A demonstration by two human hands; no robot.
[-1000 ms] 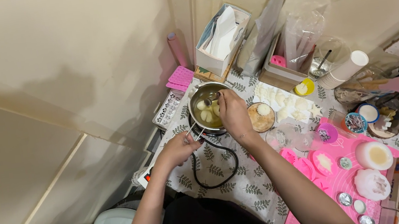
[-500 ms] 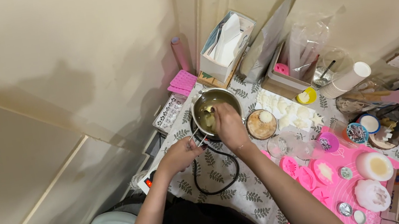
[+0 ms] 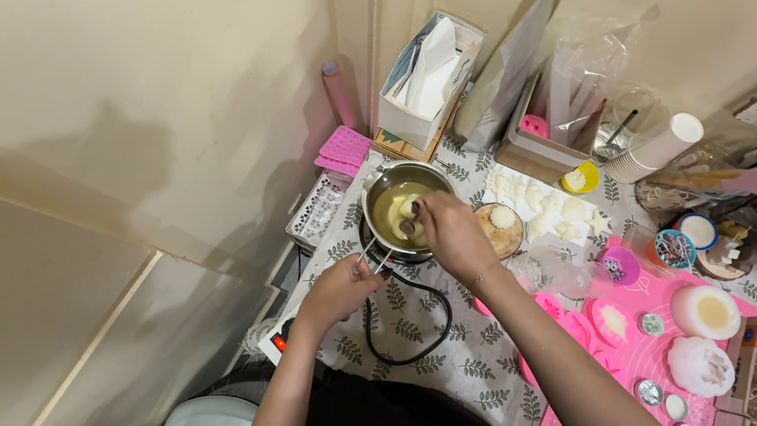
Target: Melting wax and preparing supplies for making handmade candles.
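Note:
A small steel pot [image 3: 382, 185] of yellowish liquid with pale lumps sits on a hot plate near the wall. My left hand [image 3: 342, 290] grips the pot's thin wire handle [image 3: 371, 257] at the near side. My right hand [image 3: 448, 230] hovers over the pot's right edge, its fingers closed on a spoon [image 3: 409, 223] whose bowl dips into the liquid. Both forearms reach forward from the bottom of the view.
A round dish [image 3: 505, 226] with a white lump stands just right of the pot. White wax pieces [image 3: 550, 206] lie beyond it. A black cable [image 3: 408, 325] loops on the leaf-print cloth. Pink mat [image 3: 637, 344] with moulds at right; box of papers [image 3: 423, 79], paper cups [image 3: 656, 144].
My right hand has shifted a little to the right over the pot while stirring with the spoon. My left hand stays on the handle. The view has moved slightly.

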